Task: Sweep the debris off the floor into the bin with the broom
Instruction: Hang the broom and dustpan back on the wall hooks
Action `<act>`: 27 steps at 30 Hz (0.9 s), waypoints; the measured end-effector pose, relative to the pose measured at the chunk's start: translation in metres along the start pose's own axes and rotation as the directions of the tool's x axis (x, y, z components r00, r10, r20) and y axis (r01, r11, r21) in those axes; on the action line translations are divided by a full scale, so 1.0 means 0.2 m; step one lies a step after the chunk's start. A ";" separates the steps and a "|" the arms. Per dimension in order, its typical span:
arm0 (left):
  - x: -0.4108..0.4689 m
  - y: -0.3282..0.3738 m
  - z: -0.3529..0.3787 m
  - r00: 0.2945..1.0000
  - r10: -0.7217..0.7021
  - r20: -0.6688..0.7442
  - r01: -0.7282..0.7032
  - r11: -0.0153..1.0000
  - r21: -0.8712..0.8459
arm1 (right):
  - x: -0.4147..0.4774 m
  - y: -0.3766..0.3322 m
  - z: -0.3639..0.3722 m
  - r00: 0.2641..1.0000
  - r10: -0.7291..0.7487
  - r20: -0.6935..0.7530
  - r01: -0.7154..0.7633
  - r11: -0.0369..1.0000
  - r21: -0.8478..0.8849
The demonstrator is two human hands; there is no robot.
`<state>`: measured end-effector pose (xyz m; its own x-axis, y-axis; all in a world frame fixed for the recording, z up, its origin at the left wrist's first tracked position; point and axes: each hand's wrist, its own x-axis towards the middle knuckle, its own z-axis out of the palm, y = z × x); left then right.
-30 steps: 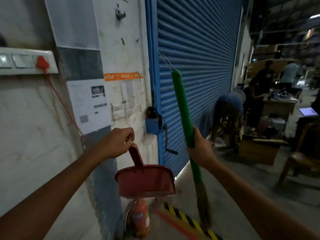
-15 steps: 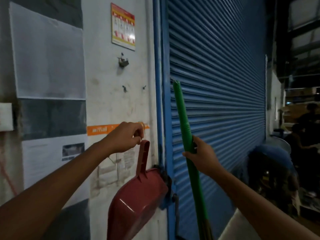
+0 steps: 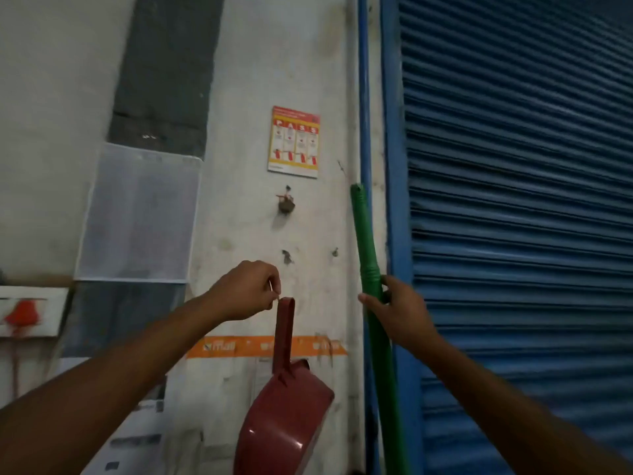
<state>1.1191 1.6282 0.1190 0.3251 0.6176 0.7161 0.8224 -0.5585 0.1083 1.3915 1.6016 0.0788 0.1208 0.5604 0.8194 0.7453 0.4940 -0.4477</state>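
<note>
My left hand (image 3: 248, 291) pinches the top of the handle of a red dustpan (image 3: 282, 416), which hangs down in front of a white wall with its pan tilted. My right hand (image 3: 399, 308) grips the green handle of a broom (image 3: 366, 241), held nearly upright beside the blue door frame. The broom's bristles are below the frame's edge and out of sight. No floor, debris or bin is in view.
A hook or bracket (image 3: 286, 204) and small wall fixings (image 3: 287, 257) stick out of the white wall just above my left hand. A blue roller shutter (image 3: 520, 234) fills the right side. A safety poster (image 3: 294, 141) and a switch panel (image 3: 30, 311) are on the wall.
The view has tilted up from the floor to the wall. Both hands have risen with the dustpan and broom, closer to the wall fixings; the people and furniture at right are out of sight.
</note>
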 end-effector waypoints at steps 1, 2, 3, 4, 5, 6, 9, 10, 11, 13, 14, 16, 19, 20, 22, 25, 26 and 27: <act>0.03 0.01 -0.02 0.998 -0.050 -0.026 0.050 0.999 0.003 | 0.08 0.00 0.01 1.000 0.000 -0.005 0.000 1.000 -0.008; 0.06 0.01 -0.04 0.994 -0.098 -0.052 0.098 0.995 0.003 | 0.15 -0.01 0.04 1.000 -0.010 -0.003 0.010 1.000 -0.006; 0.08 0.00 -0.06 0.987 -0.141 -0.075 0.141 0.990 0.002 | 0.20 -0.02 0.07 1.000 -0.025 0.000 0.025 1.000 0.008; 0.10 0.00 -0.08 0.980 -0.173 -0.096 0.174 0.985 0.000 | 0.25 -0.04 0.10 0.999 -0.046 0.008 0.046 0.998 0.046; 0.12 -0.01 -0.09 0.973 -0.198 -0.120 0.200 0.980 0.000 | 0.29 -0.05 0.13 0.997 -0.073 0.022 0.071 0.994 0.085; 0.13 -0.01 -0.10 0.964 -0.222 -0.143 0.224 0.975 -0.007 | 0.33 -0.06 0.17 0.994 -0.099 0.051 0.093 0.990 0.110; 0.18 -0.02 -0.12 0.941 -0.305 -0.149 0.300 0.952 -0.057 | 0.44 -0.09 0.27 0.979 -0.143 0.142 0.129 0.986 0.103; 0.19 -0.04 -0.13 0.935 -0.331 -0.129 0.325 0.943 -0.065 | 0.47 -0.09 0.31 0.977 -0.146 0.157 0.134 0.987 0.086; 0.21 -0.05 -0.14 0.931 -0.349 -0.109 0.343 0.937 -0.068 | 0.49 -0.09 0.35 0.975 -0.153 0.163 0.142 0.987 0.077; 0.24 -0.09 -0.16 0.928 -0.362 -0.088 0.356 0.931 -0.076 | 0.53 -0.09 0.43 0.975 -0.148 0.167 0.141 0.989 0.051; 0.25 -0.10 -0.17 0.930 -0.357 -0.089 0.351 0.933 -0.074 | 0.55 -0.09 0.47 0.976 -0.135 0.169 0.131 0.991 0.035; 0.28 -0.14 -0.19 0.936 -0.335 -0.105 0.332 0.942 -0.047 | 0.59 -0.10 0.55 0.978 -0.116 0.171 0.122 0.992 -0.026; 0.31 -0.20 -0.21 0.946 -0.305 -0.105 0.305 0.952 -0.022 | 0.65 -0.12 0.65 0.981 -0.093 0.169 0.116 0.985 -0.131; 0.33 -0.23 -0.22 0.949 -0.297 -0.105 0.297 0.955 -0.016 | 0.67 -0.13 0.68 0.982 -0.091 0.166 0.119 0.979 -0.165; 0.36 -0.28 -0.24 0.954 -0.279 -0.113 0.280 0.960 -0.007 | 0.69 -0.14 0.74 0.984 -0.092 0.151 0.125 0.966 -0.228; 0.41 -0.35 -0.26 0.957 -0.252 -0.140 0.254 0.967 -0.006 | 0.72 -0.16 0.81 0.987 -0.101 0.122 0.133 0.946 -0.296; 0.43 -0.37 -0.26 0.958 -0.245 -0.146 0.248 0.969 -0.002 | 0.73 -0.15 0.82 0.989 -0.101 0.113 0.131 0.941 -0.312; 0.44 -0.39 -0.26 0.959 -0.239 -0.150 0.242 0.970 0.000 | 0.73 -0.15 0.84 0.990 -0.097 0.104 0.127 0.936 -0.330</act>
<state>1.0596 1.6965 0.2096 0.0448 0.6429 0.7646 0.8768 -0.3921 0.2783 1.2771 1.7798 0.1519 -0.0212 0.5759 0.8173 0.9288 0.3139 -0.1970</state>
